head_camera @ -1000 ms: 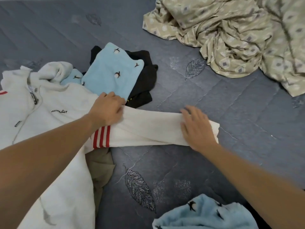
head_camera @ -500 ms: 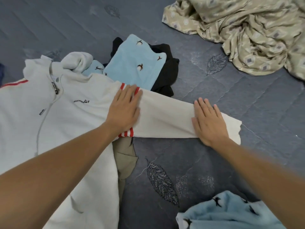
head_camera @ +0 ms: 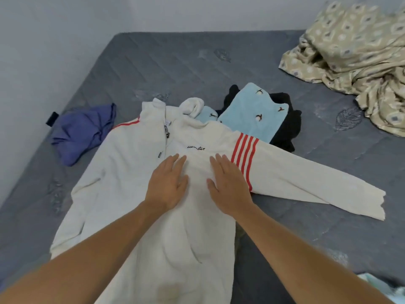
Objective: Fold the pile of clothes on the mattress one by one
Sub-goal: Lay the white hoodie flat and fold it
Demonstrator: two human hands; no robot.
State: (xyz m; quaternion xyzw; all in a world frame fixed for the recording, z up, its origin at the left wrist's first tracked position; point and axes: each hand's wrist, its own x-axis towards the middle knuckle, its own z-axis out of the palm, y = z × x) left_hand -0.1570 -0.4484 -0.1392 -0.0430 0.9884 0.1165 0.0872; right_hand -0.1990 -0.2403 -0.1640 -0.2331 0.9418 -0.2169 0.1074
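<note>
So the white jacket [head_camera: 135, 185] was laid out flat, front side up, on the grey mattress [head_camera: 175, 62], taking up most of the middle and running down toward 6 o'clock. Its zip and collar pointed up at 12, and one sleeve [head_camera: 306, 183] with red stripes stretched out toward 3 o'clock, cuff lying well clear of the body.

Both hands were flat on the chest of the jacket, palms down, fingers straight and a bit spread, not gripping anything. Left hand [head_camera: 167, 185] sat just under the little logo, right hand [head_camera: 228, 185] right beside it, its outer edge touching the stripes. Small gap between the two.

Other stuff around: a light blue cloth [head_camera: 252, 117] with small prints at about 1 o'clock from the hands, lying on top of something black [head_camera: 287, 132], both partly tucked behind the jacket's shoulder. A purple garment [head_camera: 81, 132] was crumpled at 10 o'clock, touching the jacket's other shoulder. A beige patterned sheet [head_camera: 355, 62] was bunched up at 2 o'clock, well apart from the rest. Grey wall [head_camera: 54, 40] ran behind.
</note>
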